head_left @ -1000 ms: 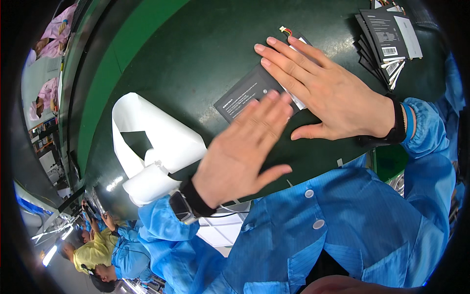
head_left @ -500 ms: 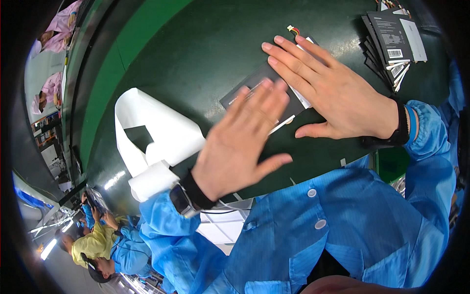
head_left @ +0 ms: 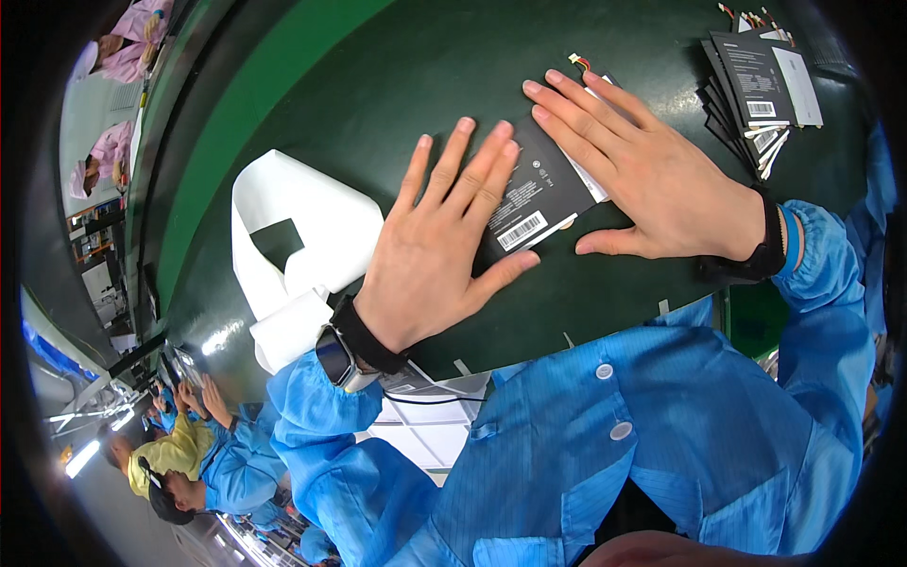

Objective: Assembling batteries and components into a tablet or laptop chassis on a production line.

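A flat black battery pack with printed text and a barcode lies on the dark green table. My right hand rests flat over its right part, covering much of a white strip there; the fingers are stretched out. From the pack's far edge a small white connector on red, yellow and black wires sticks out. Fingers spread, my left hand lies across the pack's left edge, its fingertips on or just over the black face. Neither hand grips anything.
Left of my left hand, a curled white strip trails from a roll. Several similar battery packs are stacked at the far right. A green band runs along the left. Other people sit at the lower left.
My left hand has slid left over the battery pack, uncovering its barcode and text. My right hand has shifted only slightly. The curled white strip has moved a little.
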Motion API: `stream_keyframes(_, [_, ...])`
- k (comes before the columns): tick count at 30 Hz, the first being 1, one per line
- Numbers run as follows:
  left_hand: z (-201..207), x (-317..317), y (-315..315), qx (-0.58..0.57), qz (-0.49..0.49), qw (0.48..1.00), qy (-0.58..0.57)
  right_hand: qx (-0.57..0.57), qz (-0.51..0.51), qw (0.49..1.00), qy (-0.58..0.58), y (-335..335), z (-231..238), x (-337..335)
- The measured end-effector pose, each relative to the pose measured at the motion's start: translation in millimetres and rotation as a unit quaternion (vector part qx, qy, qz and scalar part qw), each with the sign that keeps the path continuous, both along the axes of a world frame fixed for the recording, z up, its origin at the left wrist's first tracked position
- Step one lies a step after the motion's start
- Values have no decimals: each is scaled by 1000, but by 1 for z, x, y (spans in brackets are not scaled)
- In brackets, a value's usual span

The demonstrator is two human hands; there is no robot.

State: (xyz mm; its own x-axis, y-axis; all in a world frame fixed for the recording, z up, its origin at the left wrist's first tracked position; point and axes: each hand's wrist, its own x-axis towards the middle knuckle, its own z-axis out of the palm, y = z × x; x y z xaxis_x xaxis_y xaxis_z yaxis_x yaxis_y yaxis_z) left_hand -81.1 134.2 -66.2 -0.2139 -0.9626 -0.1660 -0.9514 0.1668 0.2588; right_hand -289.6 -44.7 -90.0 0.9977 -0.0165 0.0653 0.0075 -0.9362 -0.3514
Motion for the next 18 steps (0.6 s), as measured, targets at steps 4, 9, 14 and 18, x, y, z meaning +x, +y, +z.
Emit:
stream_keyframes(4, [-3,6,6,-19,35,998,-49,-25,-6,1000,-7,-1,0,-2])
stream_keyframes(9, [-14,11,-3,-49,56,997,1,-44,-4,999,-20,-1,-3,-1])
stream_keyframes(14, [-16,18,-2,-77,50,995,-48,-49,8,998,-34,-1,0,-7])
stream_keyframes(18, [-25,25,-2,-83,77,993,12,-11,6,999,-52,-8,6,-16])
